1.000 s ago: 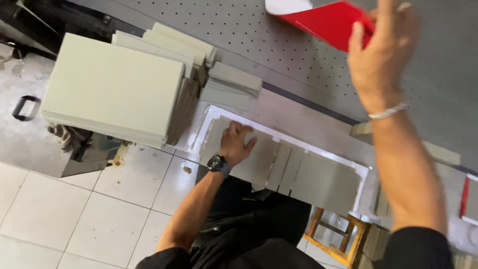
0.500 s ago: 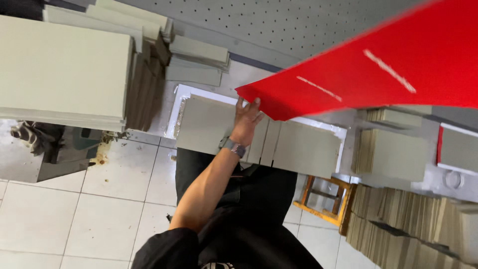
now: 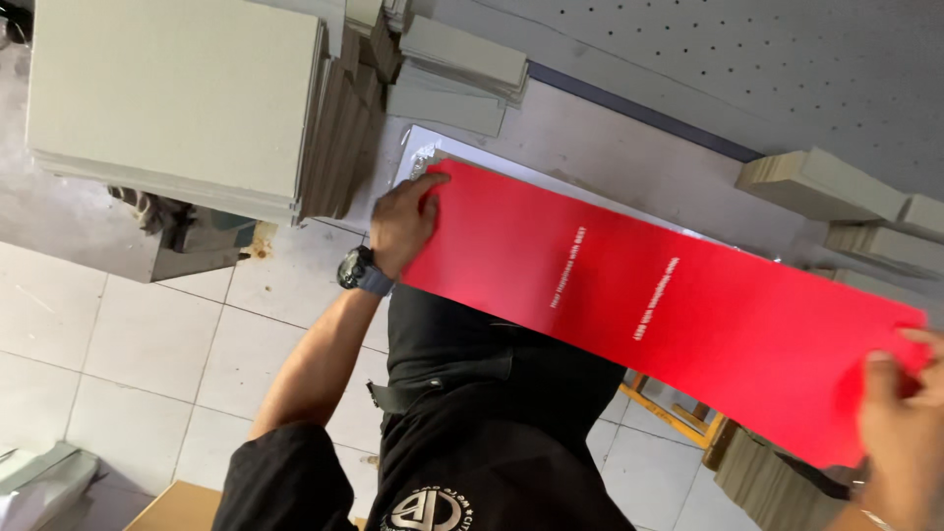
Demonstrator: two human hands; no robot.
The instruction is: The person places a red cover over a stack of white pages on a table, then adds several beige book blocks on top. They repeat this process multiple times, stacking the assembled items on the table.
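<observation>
Long red sheet [image 3: 649, 295] lies flat across the bench [image 3: 629, 157], spanning from one hand to the other. Left hand [image 3: 403, 221] pinches its near-left end, fingers curled over the edge. Right hand [image 3: 905, 433] grips the far end, thumb on top. Grey board stacks [image 3: 177, 98] sit just beside the left hand.

My left hand [image 3: 401, 218] sits at about ten o'clock, arm stretched out from the shoulder, palm down, fingers curled flat with the thumb pointing toward twelve. My right hand [image 3: 900, 433] is down at four o'clock, fingers spread and pinching, wrist bent, mostly cut off by the frame edge.
</observation>
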